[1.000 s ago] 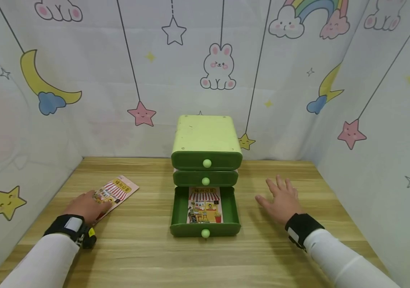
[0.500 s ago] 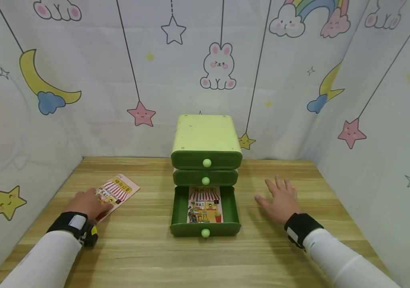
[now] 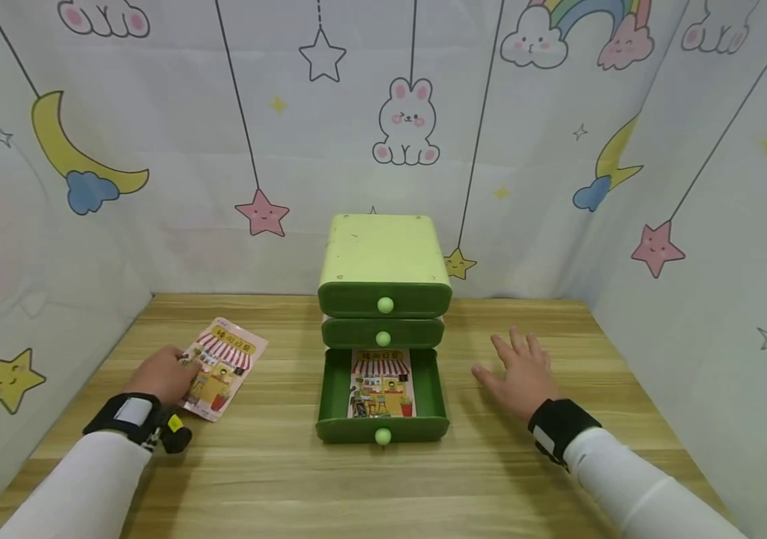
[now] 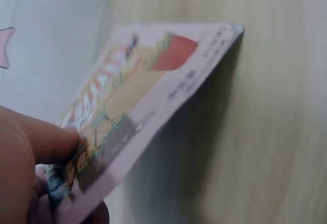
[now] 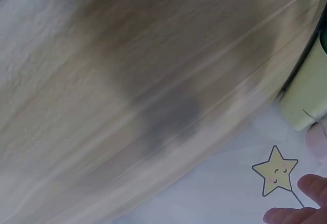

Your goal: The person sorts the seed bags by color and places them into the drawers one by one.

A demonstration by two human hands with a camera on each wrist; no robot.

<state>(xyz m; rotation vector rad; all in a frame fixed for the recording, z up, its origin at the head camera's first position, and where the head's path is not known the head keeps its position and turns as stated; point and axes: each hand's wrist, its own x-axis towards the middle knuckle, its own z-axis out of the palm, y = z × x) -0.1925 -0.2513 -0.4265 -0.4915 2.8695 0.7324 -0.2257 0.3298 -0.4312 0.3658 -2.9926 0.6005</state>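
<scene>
My left hand (image 3: 164,376) pinches the left edge of a thin pink booklet (image 3: 228,367) printed with a striped-awning shop. In the left wrist view the thumb lies on the cover of the booklet (image 4: 122,96), the other fingers are under it, and it tilts up off the table. A similar booklet (image 3: 382,385) lies face up in the pulled-out bottom drawer (image 3: 383,430) of a small green drawer cabinet (image 3: 383,247). To the right of the cabinet, my right hand (image 3: 523,378) is held over the table with its fingers spread, holding nothing.
The cabinet's top drawer (image 3: 356,301) and middle drawer (image 3: 350,334) are pushed in, each with a round knob. The wooden table (image 3: 276,486) is bounded behind and at both sides by white cloth walls (image 3: 329,150) with cartoon prints.
The booklet at the left has been lifted and turned more upright, with my left hand now gripping its left edge. My right hand and the cabinet stay nearly where they were.
</scene>
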